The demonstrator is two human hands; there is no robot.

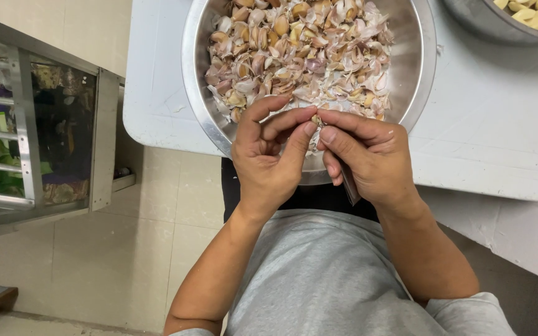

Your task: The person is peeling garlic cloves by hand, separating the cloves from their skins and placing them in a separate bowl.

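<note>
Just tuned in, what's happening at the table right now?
A person pinches a small garlic clove between the left hand and the right hand, just above the near rim of a big steel bowl full of unpeeled cloves and loose skins. A dark blade-like tool pokes out under the right hand. Another bowl of pale peeled cloves sits behind.

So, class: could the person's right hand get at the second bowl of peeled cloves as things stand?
Probably yes: the right hand has open white table between it and that bowl, though it holds a knife.

bare table [487, 118] lies open right of the big steel bowl [202, 93]; a second bowl [468, 18] blocks the far right corner.
</note>
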